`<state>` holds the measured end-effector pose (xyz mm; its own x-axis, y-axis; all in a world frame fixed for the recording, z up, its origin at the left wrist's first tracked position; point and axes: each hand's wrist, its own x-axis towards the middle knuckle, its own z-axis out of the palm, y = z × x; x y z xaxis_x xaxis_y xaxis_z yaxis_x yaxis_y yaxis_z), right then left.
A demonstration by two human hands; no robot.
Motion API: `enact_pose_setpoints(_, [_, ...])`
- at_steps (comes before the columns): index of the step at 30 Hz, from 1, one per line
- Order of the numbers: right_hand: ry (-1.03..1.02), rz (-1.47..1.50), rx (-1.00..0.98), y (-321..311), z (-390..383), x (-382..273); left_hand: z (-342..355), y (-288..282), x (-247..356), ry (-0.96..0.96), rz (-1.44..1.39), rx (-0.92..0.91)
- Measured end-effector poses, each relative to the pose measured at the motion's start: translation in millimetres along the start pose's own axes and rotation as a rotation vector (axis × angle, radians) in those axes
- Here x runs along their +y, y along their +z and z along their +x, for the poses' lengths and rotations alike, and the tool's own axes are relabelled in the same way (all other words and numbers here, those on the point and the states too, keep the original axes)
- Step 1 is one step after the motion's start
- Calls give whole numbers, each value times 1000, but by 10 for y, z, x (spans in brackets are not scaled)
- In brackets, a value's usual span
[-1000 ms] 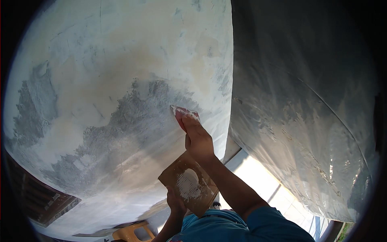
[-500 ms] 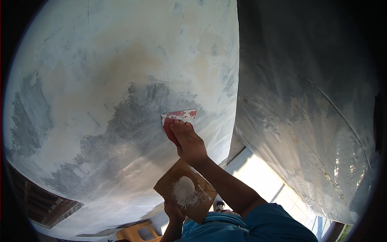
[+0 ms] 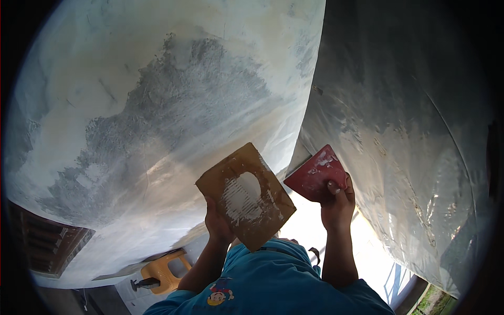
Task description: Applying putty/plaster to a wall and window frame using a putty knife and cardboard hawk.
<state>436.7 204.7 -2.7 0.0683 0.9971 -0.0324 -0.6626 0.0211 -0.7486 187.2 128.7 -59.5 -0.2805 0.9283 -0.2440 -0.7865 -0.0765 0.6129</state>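
My left hand grips the left edge of a square brown board and holds it tilted in front of my body. A patch of white putty with ridged marks lies on the middle of the board. To the right of it, my right hand is closed on a red putty scraper, its thumb on the face and white smears near the blade edge. Scraper and board are apart. Both are away from the wall, which has a rough grey patch among paler whitish areas.
A dark sheet-like surface with creases and smears stands to the right of the wall edge. Below at the left is an orange plastic stool with a dark object on it. A dark brown slatted opening sits at the lower left.
My right hand has left the wall with the scraper and come down to the right, turning the scraper. The board has risen. The view has shifted, so the grey patch sits higher.
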Motion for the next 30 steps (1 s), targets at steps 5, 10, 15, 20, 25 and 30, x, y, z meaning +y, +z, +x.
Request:
enact_pose_setpoints(5, [28, -152, 36, 135, -425, 96, -5, -67, 184, -27, -20, -153])
enact_pose_setpoints(10, [-15, -279, -48, 334, -738, 280, -209, -108, 393, -147, -102, -223])
enact_pose_setpoints(15, [-3, -511, -183, 581, -961, 378, -392, -212, 565, -195, -150, -368])
enact_pose_setpoints(20, [-22, -677, -206, 747, -1224, 401, -515, -405, 678, -217, -198, -414])
enact_pose_setpoints(25, [60, -705, -91, 724, -1388, 431, -599, -438, 715, -206, -130, -418])
enact_pose_setpoints(30, [36, -682, -15, 636, -1418, 348, -585, -430, 686, -220, -196, -444])
